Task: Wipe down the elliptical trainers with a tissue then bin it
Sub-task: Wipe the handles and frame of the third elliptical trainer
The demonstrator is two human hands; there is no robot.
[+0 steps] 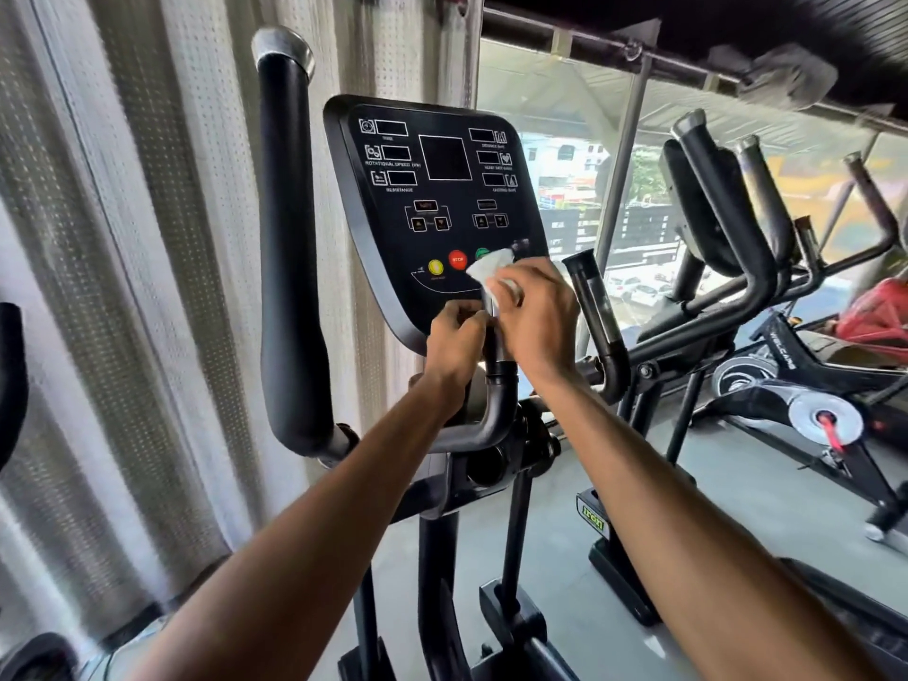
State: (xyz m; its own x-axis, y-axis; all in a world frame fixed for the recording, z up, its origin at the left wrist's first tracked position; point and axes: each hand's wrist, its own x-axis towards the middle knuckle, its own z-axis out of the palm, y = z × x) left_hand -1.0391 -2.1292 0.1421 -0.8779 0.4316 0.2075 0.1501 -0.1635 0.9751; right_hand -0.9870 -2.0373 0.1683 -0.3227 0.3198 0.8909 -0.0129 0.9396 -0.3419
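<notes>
A black elliptical trainer stands right in front of me, its console (432, 189) facing me with dark displays and yellow, red and green buttons. A short upright inner handlebar (498, 371) rises below the console. My right hand (535, 321) grips a white tissue (489, 267) and wraps it round the top of that handlebar. My left hand (454, 346) pinches the tissue's lower edge against the bar from the left. The tissue's upper corner sticks up over the console's lower right part.
A tall padded moving handle (287, 248) rises to the left, another short grip (594, 312) to the right. A second elliptical (712, 199) and a spin bike (806, 400) stand at the right by the window. A perforated curtain (123, 287) hangs at the left.
</notes>
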